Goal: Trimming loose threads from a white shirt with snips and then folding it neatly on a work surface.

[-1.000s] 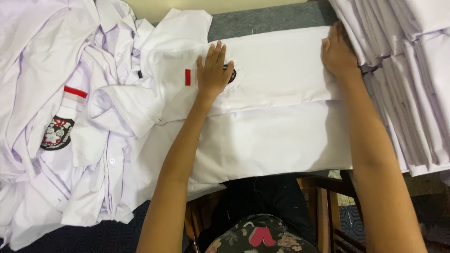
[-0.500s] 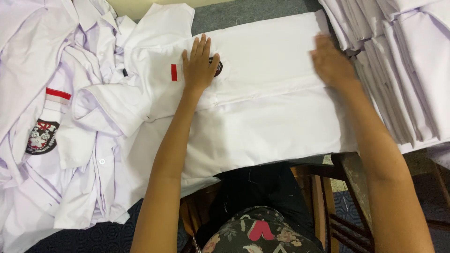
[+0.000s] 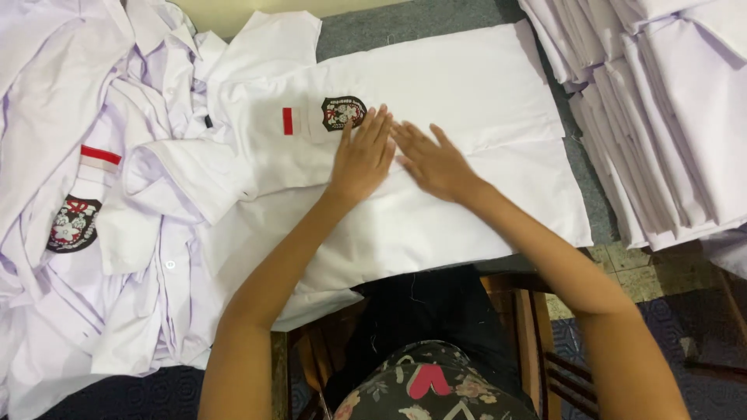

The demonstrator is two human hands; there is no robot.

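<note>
I see no containers here, only cloth. My left hand [image 3: 364, 155] and right hand [image 3: 433, 161] lie flat and open, fingers spread, gripping nothing, pressed side by side on the white shirt [image 3: 436, 117] spread across the middle of the table [image 3: 405, 23]. The shirt's badge [image 3: 343, 112] sits just beyond my left fingertips. A heap of loose shirts [image 3: 85, 194] crowds the left edge; a folded stack [image 3: 669, 117] lines the right. The shirt's near edge overhangs toward my lap.

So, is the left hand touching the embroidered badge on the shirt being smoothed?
Apart. The head view shows the left hand flat on the white shirt, with a strip of cloth visible between its fingertips and the badge.
</note>
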